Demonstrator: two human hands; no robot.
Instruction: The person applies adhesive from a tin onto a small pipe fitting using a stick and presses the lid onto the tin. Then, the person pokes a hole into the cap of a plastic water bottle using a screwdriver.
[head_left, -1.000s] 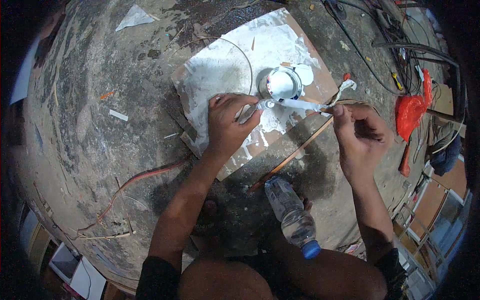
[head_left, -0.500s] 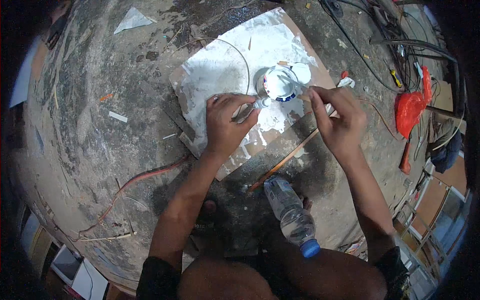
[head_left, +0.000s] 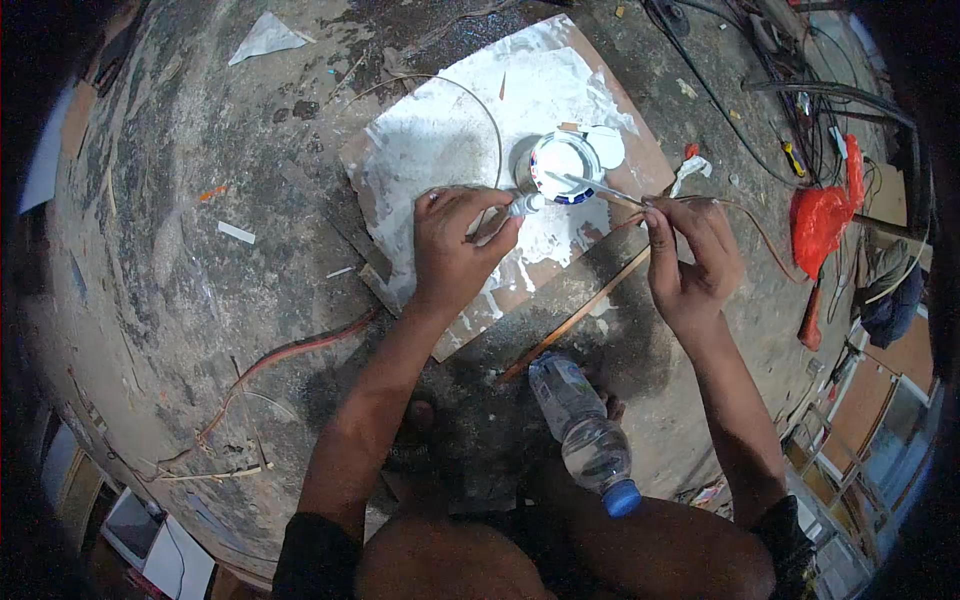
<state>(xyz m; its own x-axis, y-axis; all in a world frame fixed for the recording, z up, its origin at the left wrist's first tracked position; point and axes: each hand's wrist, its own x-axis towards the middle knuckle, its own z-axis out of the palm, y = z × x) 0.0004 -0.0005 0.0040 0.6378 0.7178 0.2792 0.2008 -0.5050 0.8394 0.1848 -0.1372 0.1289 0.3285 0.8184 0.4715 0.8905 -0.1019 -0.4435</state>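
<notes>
My left hand [head_left: 455, 245] pinches a small clear vial-like piece with a whitish end [head_left: 527, 205], close to the near left side of the can. In my right hand [head_left: 695, 250], thumb and fingers grip a thin stick [head_left: 612, 191], its whitened tip over the mouth of the can. The open can [head_left: 592, 152] of white paint stands on a paint-smeared board [head_left: 470, 110]. A round white lid-like piece [head_left: 607, 146] lies against its far right side. Whether the stick's tip touches the paint I cannot tell.
A clear plastic bottle with a blue cap [head_left: 620, 497] leans by my legs. A wooden strip [head_left: 580, 313] lies before the board. To the right are a red plastic bag [head_left: 820, 225], a yellow screwdriver [head_left: 792, 158] and black cables [head_left: 700, 90].
My right hand has drawn back to the right and slightly toward me, so more of the stick shows. My left hand has barely moved and keeps its pinch.
</notes>
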